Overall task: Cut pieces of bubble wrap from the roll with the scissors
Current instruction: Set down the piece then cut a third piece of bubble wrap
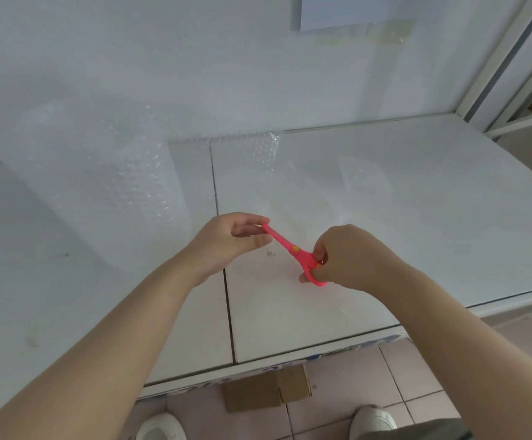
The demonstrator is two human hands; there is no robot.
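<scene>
A pair of pink scissors (293, 249) hangs closed above the white table, tip pointing up-left. My right hand (350, 255) grips the scissor handles, with fingers curled through the loops. My left hand (229, 239) pinches the blade tip between thumb and fingers. A big roll of clear bubble wrap (99, 173) stands upright at the back left. A loose sheet from it (258, 154) trails right along the wall. Other clear cut pieces (359, 176) lie flat on the table behind my hands.
The white table (448, 233) is made of two tops with a seam (223, 249) running front to back. A white wall stands behind it. Below the front edge, flat cardboard pieces (264, 389) lie on pink floor tiles near my shoes.
</scene>
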